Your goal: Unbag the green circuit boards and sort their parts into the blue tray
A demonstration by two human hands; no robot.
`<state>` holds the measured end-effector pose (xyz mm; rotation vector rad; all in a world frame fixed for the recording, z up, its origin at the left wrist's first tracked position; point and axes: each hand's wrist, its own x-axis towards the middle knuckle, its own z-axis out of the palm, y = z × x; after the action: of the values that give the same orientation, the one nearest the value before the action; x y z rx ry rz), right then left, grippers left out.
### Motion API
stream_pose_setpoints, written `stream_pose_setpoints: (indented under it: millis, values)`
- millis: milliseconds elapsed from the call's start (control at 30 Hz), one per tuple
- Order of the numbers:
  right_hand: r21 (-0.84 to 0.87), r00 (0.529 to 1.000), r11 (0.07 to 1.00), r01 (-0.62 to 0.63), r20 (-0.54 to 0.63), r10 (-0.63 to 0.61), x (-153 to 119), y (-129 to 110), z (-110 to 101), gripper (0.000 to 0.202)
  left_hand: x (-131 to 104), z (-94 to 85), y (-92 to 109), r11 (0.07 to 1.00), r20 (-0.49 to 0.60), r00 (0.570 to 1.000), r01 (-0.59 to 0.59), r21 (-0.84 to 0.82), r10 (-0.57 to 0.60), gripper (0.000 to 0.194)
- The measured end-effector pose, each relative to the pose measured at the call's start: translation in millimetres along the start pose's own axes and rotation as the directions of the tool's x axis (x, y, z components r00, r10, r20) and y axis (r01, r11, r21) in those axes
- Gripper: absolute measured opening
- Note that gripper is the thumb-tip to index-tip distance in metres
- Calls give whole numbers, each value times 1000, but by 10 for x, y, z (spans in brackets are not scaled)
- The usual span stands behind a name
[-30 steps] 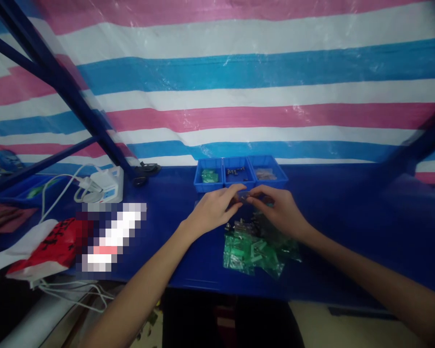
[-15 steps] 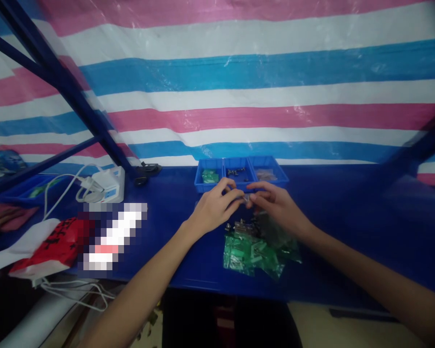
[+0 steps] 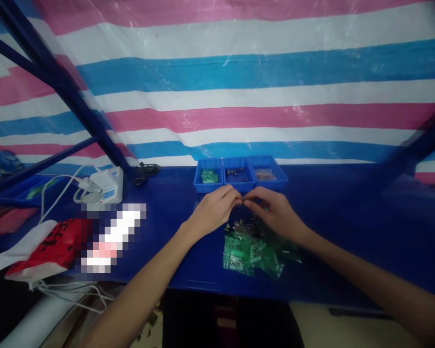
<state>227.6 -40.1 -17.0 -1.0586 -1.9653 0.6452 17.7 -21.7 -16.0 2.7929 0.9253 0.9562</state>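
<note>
On my feed both bare hands meet above the blue table (image 3: 348, 222), just on the near side of three blue bins. My left hand (image 3: 215, 207) has its fingertips pinched on a small dark piece (image 3: 243, 199), and my right hand (image 3: 277, 210) grips the same piece between thumb and forefinger; it is too small for me to tell what it is. Just below the hands I see a cluster of small metal parts (image 3: 242, 228), with green plastic bags (image 3: 253, 251) overlapping on its near side, partly shaded by my right wrist. Beyond my fingers, the left bin (image 3: 200, 187) holds green packets (image 3: 209, 176), the middle bin (image 3: 239, 184) a few dark metal fittings (image 3: 234, 172), and the right bin (image 3: 281, 182) some small clear packets (image 3: 264, 174). Well off to the left, a white power strip (image 3: 112, 186) sits behind a red-and-white bag (image 3: 56, 246). A striped tarpaulin (image 3: 239, 72) hangs behind everything.
</note>
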Motion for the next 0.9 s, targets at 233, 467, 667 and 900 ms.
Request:
stream_pose_setpoints:
  millis: [233, 467, 667, 900]
  values:
    - [204, 989, 969, -141, -21, 149, 48, 39, -51, 23, -7, -2, 42, 998, -74, 996, 56, 6, -55, 37]
    - [370, 977, 904, -213, 95, 191, 65, 62, -58, 28, 0, -5, 28, 992, 5, 1000, 22, 125, -23, 23]
    - [320, 990, 936, -143, 43, 136, 70, 25, -75, 31, 6, 0, 28, 999, -23, 1000, 7, 46, -6, 20]
    - [200, 998, 980, -5, -57, 17, 79, 51, -134, 21, -5, 35, 6, 998, -75, 995, 61, 27, -59, 34]
